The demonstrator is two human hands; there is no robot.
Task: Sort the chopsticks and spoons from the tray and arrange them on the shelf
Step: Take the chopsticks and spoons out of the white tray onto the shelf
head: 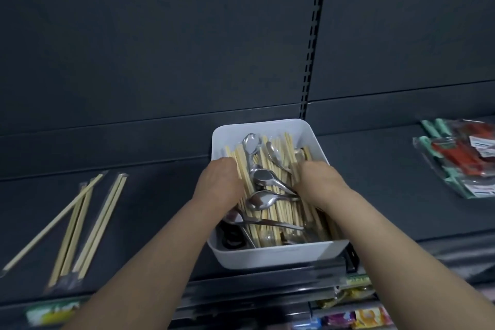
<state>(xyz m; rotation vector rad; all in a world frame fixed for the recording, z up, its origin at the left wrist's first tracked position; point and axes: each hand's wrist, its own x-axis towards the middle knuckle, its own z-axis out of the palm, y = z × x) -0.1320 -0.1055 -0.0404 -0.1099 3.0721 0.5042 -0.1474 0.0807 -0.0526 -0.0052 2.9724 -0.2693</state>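
Both hands are plunged into a white rectangular plastic tray (257, 257) on the dark metal shelf (160, 195). The left hand (218, 182) and right hand (321, 185) flank a heap of pale wooden chopsticks (278, 211), with shiny steel spoons (263, 177) lying on top between them. The fingers are buried in the heap, so their grip cannot be told. Left of the left hand, clear-wrapped chopstick pairs (101, 225) lie on the shelf.

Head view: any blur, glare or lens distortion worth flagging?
Head view: dim, flat light; left hand and right hand look soft, smeared; spoons carry mild glints, no harsh glare; wide lens bows the shelf lines; packets below are blurred.
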